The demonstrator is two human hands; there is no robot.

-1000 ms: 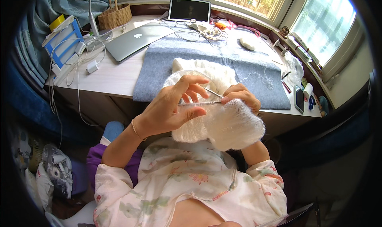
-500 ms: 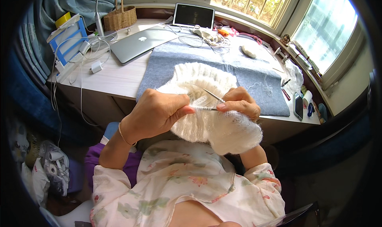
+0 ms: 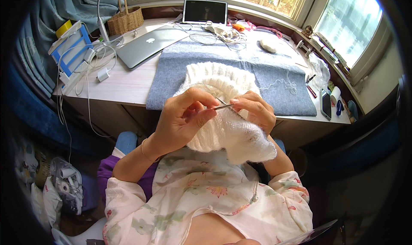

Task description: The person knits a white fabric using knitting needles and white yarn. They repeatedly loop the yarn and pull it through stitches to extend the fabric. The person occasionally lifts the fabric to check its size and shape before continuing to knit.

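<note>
Brought left hand [image 3: 178,120] and right hand [image 3: 260,112] closer together since half a second ago, now pinching a metal needle [image 3: 223,107] between both sets of fingertips, with white knitting [image 3: 212,135] spread behind and below the fingers and, beyond them leftward, a silver laptop [image 3: 143,51] showing a pale lid logo [image 3: 150,40].

Can make out, at eleven o'clock, a small pale fruit-shaped emblem [image 3: 150,40] set on the top of the closed silver-grey laptop [image 3: 162,46]. Beyond that mark, can read no words, labels or numbers anywhere.
</note>
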